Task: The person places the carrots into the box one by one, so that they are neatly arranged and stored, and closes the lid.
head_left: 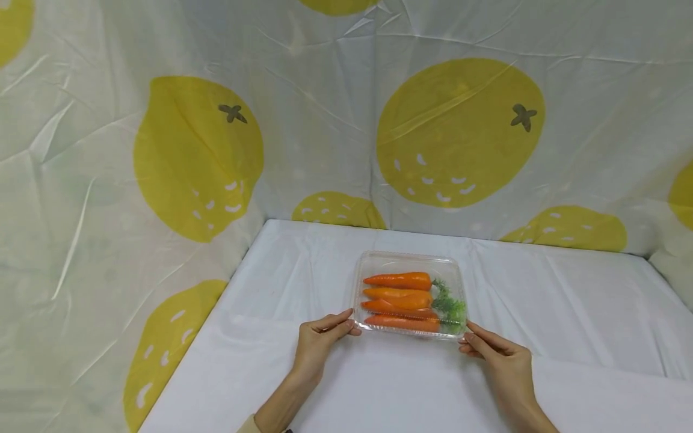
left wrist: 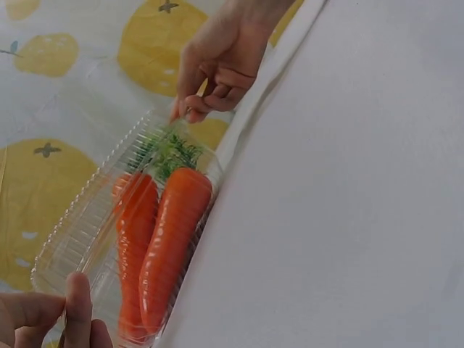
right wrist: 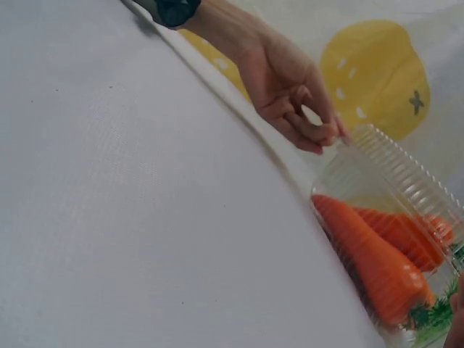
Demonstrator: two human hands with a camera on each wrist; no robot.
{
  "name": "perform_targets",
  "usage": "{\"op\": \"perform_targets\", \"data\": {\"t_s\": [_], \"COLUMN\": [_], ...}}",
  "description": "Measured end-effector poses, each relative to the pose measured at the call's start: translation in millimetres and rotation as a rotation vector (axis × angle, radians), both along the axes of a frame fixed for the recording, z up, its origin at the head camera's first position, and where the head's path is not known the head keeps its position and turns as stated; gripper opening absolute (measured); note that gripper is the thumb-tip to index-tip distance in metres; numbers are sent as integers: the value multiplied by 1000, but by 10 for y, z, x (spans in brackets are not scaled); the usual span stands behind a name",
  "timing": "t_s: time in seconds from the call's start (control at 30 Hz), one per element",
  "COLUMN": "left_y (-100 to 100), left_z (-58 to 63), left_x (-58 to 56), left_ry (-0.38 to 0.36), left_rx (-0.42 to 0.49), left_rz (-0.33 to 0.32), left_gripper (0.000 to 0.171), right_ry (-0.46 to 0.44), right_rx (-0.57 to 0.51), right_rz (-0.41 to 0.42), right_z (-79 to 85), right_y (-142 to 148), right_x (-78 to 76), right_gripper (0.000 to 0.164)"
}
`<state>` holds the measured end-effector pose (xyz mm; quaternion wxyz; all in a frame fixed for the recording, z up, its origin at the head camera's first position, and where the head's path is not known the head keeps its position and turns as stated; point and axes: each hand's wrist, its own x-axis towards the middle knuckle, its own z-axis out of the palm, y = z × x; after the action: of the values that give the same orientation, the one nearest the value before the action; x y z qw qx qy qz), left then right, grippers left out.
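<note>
A clear plastic clamshell container (head_left: 406, 261) lies between the two hands, its lid down over several orange carrots (head_left: 400, 299) with feathery green tops (head_left: 449, 307). The carrots lie side by side, tips to the left. My left hand (head_left: 319, 346) pinches the near left corner between thumb and fingers. At the near right corner, my right hand (head_left: 503, 364) pinches the rim the same way. The left wrist view shows ridged container walls (left wrist: 65, 225) through which carrots (left wrist: 170, 246) are seen. Whether the lid is fully pressed closed, I cannot tell.
White cloth covers the table (head_left: 541, 300). Behind and to the left hangs a pale curtain (head_left: 319, 120) printed with yellow lemons. A dark watch (right wrist: 176, 10) is on the left wrist in the right wrist view.
</note>
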<state>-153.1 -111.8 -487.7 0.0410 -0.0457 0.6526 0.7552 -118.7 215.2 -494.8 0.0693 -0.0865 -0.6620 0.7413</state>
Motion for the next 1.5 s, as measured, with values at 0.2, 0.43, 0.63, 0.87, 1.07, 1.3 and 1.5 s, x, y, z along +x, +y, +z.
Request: {"op": "perform_targets", "data": {"t_s": [0.2,0.43,0.63,0.87,1.07,1.3,1.5], "left_y": [42,60,39,17,13,1,-57], "left_z": [15,17,-5,-13,-5,5,32], "left_x": [-4,8,19,3,6,1,25], "left_ry": [-10,-6,-3,70,100,114,115], "left_rx": [58,67,54,0,-35,-40,-98], "left_rz": [42,48,31,17,-7,-41,-85], "left_gripper": [33,36,35,32,30,30,35], "right_ry": [-30,-71,-73,-47,-24,-37,56], "right_rx": [-70,-54,-43,-1,65,254,332], "right_rz": [-36,-67,-65,-77,-82,-67,-35], "right_z": [-1,-1,-17,-26,-28,-9,49], "right_y": [-27,-53,-56,-70,-44,13,87], "right_x": [1,-14,-10,-9,9,18,25], "right_gripper": [32,32,34,39,41,39,40]}}
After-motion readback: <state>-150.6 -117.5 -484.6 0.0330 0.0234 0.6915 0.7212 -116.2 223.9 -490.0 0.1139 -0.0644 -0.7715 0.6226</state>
